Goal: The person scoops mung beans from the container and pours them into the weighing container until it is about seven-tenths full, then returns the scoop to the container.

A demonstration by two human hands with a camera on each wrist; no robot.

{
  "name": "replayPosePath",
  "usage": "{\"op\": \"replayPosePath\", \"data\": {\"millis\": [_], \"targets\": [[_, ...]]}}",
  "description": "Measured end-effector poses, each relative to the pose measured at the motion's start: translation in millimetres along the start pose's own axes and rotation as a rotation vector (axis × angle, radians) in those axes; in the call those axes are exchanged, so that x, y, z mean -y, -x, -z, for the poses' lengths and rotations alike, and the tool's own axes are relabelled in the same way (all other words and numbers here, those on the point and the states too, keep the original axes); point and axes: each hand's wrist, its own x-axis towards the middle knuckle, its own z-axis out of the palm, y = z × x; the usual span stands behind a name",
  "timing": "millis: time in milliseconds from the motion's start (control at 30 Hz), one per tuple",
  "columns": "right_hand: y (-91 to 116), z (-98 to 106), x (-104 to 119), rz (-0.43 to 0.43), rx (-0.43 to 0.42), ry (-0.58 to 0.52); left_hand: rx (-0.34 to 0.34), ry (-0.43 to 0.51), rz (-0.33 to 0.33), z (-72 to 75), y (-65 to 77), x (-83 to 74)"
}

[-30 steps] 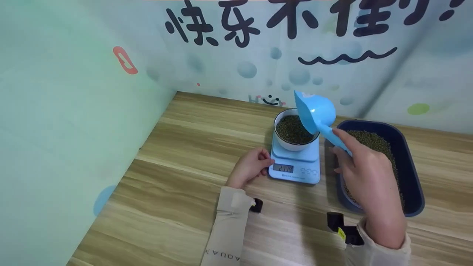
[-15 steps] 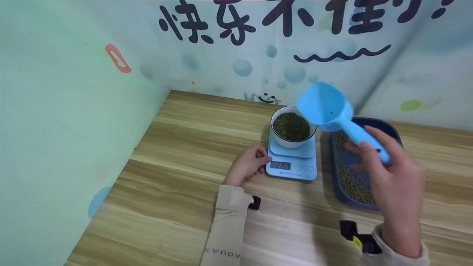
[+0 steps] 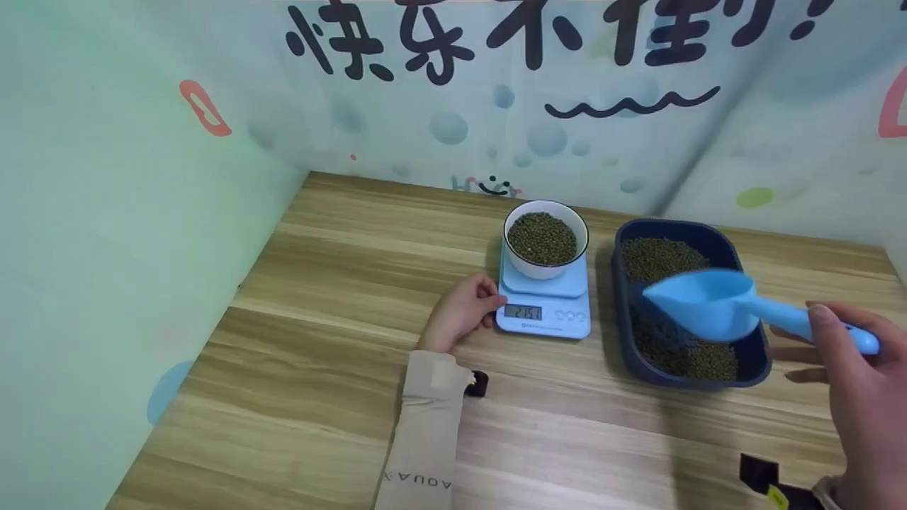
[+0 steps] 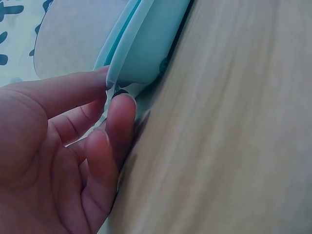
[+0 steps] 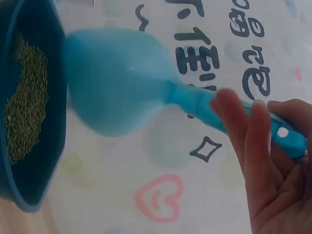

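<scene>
A blue kitchen scale (image 3: pixel 544 326) bears a white bowl (image 3: pixel 540 270) with a dark rim, filled with green mung beans (image 3: pixel 543 238). Its display reads about 215.1. My left hand (image 3: pixel 462 312) pinches the scale's left edge; in the left wrist view the thumb (image 4: pixel 73 92) lies on the upper edge and a curled finger (image 4: pixel 121 117) is at the underside. My right hand (image 3: pixel 864 382) grips the handle of a blue scoop (image 3: pixel 708 304), held level above a dark blue tub (image 3: pixel 627 340) of mung beans. Whether the scoop contains beans is hidden.
The tub stands just right of the scale on the wooden table (image 3: pixel 340 283), a narrow gap between them. A printed backdrop (image 3: pixel 397 120) rises behind the table and along its left side. Beans in the tub lie in two heaps, at its far and near ends.
The right hand has carried the scoop from its tilt over the bowl rightward and down above the tub, levelling it. The display rose from about 211 to 215. The left hand stays at the scale.
</scene>
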Motion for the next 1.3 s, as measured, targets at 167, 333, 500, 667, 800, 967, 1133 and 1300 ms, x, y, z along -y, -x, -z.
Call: {"op": "replayPosePath", "data": {"millis": [167,333,500,667,800,967,1133,1300], "targets": [[-6.7,1.9,-15.9,-0.036,0.097,0.100,-0.002,-0.003,-0.001,0.7,-0.1,1.8],[-16.7,3.3,-28.7,-0.056,0.214,0.180,-0.003,-0.003,-0.004,-0.8,-0.1,1.5],[-21.7,-2.6,-33.4,-0.080,0.278,0.272,-0.006,-0.007,0.002,-1.4,0.4,2.0],[-21.5,-7.8,-33.5,-0.031,0.346,0.333,-0.010,-0.016,0.005,-0.7,0.7,1.5],[-21.9,-12.5,-34.7,0.017,0.425,0.403,-0.011,-0.021,0.006,0.4,1.3,0.7],[-21.6,-19.2,-36.1,0.025,0.508,0.432,-0.005,-0.032,0.009,0.0,1.5,-1.0],[-19.5,-28.8,-33.8,0.000,0.580,0.456,-0.004,-0.035,0.006,0.0,1.2,-0.5],[-20.8,-33.4,-34.2,-0.031,0.675,0.528,-0.011,-0.031,0.007,0.0,0.5,0.8]]}}
